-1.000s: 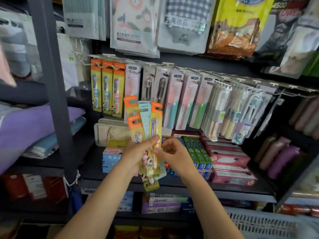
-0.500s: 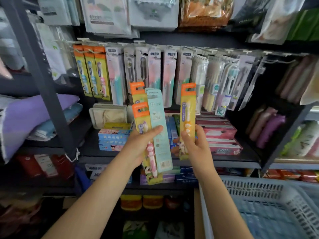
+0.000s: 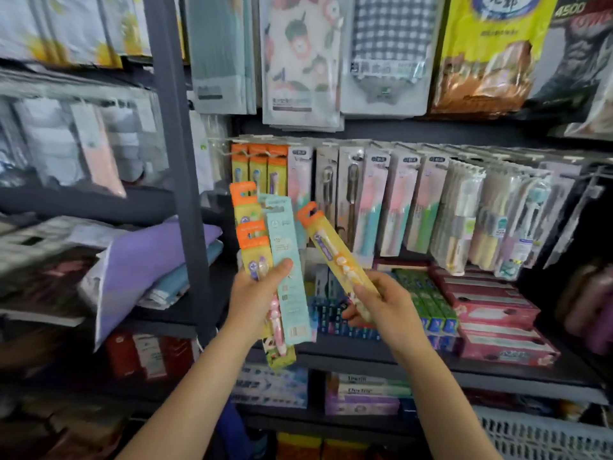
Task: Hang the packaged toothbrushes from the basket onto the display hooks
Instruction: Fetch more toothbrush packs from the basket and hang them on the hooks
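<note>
Shop aisle, dark metal shelving (image 3: 431,366). A grey upright post (image 3: 175,161) splits the unit: folded purple cloth (image 3: 156,260) and bagged goods to its left, dental stock to its right. Along a rail of display hooks (image 3: 381,144), hanging toothbrush packs (image 3: 398,200) run in a row, with orange-topped ones (image 3: 258,167) at the left end. Boxed toothpaste (image 3: 491,310) is stacked on the shelf beneath. Large bagged goods (image 3: 481,51) hang above. A corner of the pale slotted basket (image 3: 544,433) shows at lower right.

Left hand (image 3: 255,293): grip closed round a fan of packs (image 3: 275,260), orange-topped yellow ones behind a teal one, thumb across the teal face, held upright before the rail's left end.

Right hand (image 3: 381,303): grip closed on the lower end of a single yellow pack (image 3: 335,250), orange tab tilted up and left toward the fan, apart from it.

Against half a second ago: the single pack stood upright then and now leans left. View has lifted; far less of the basket shows and more of the upper hanging goods. Frame edges blurred.
</note>
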`<state>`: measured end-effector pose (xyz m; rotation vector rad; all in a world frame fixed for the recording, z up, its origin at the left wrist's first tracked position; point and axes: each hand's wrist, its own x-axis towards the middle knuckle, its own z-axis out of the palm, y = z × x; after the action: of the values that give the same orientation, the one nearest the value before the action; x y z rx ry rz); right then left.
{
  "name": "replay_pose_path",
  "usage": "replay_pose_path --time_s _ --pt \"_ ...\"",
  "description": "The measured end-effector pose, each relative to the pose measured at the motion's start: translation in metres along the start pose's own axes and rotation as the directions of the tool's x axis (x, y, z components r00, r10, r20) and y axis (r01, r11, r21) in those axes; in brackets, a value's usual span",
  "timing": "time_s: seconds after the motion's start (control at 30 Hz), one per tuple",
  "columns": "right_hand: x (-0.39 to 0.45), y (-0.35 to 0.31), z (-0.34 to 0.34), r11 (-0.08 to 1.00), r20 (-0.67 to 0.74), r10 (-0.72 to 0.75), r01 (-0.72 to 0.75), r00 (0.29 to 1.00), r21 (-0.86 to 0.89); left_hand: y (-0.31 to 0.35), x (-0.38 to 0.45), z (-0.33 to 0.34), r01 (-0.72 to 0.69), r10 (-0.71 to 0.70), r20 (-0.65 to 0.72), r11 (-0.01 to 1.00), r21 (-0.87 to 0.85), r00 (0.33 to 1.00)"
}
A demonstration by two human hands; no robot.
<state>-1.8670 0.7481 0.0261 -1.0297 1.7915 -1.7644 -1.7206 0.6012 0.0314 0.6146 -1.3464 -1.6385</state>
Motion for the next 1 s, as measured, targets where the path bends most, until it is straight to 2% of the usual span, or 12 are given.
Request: replay_pose_path --time_s 0.07,0.17,0.3,0.47,0.63,0.77,0.83,1.0 --pt "0.015 -0.004 0.032 1.000 -0.024 -0.012 0.012 1.000 0.008 0.008 0.019 -0.029 -0.018 0.017 -0.042 1.000 -0.016 0.999" --pt "0.040 -0.011 0.077 0.995 -0.062 -0.047 0.042 0.997 -0.090 0.015 0.044 -0.064 -0.025 0.024 -0.054 0.999 -0.022 0.998" --pt "0.074 -0.017 0.119 0.984 -0.150 -0.085 0.059 0.985 -0.167 0.017 0.067 -0.085 -0.009 0.010 0.051 1.000 -0.019 0.999" --pt "0.097 -0.025 0.134 0.979 -0.227 -0.120 0.076 0.966 -0.191 0.022 0.087 -0.082 0.031 -0.031 0.189 1.000 0.005 0.981" --pt "0.115 -0.024 0.126 0.982 -0.287 -0.131 0.084 0.949 -0.170 0.022 0.100 -0.082 0.048 -0.046 0.209 0.999 -0.008 0.977" --pt "0.131 -0.018 0.129 0.992 -0.266 -0.095 0.068 0.959 -0.108 0.017 0.103 -0.082 0.068 -0.061 0.173 0.997 -0.034 0.983" --pt "0.139 -0.012 0.133 0.991 -0.246 -0.060 0.028 0.967 -0.131 0.015 0.105 -0.082 0.081 -0.075 0.147 0.996 -0.035 0.986" --pt "0.151 0.006 0.145 0.967 -0.073 0.054 -0.070 0.996 -0.243 0.014 0.112 -0.082 0.071 -0.070 0.124 0.997 -0.002 0.990"
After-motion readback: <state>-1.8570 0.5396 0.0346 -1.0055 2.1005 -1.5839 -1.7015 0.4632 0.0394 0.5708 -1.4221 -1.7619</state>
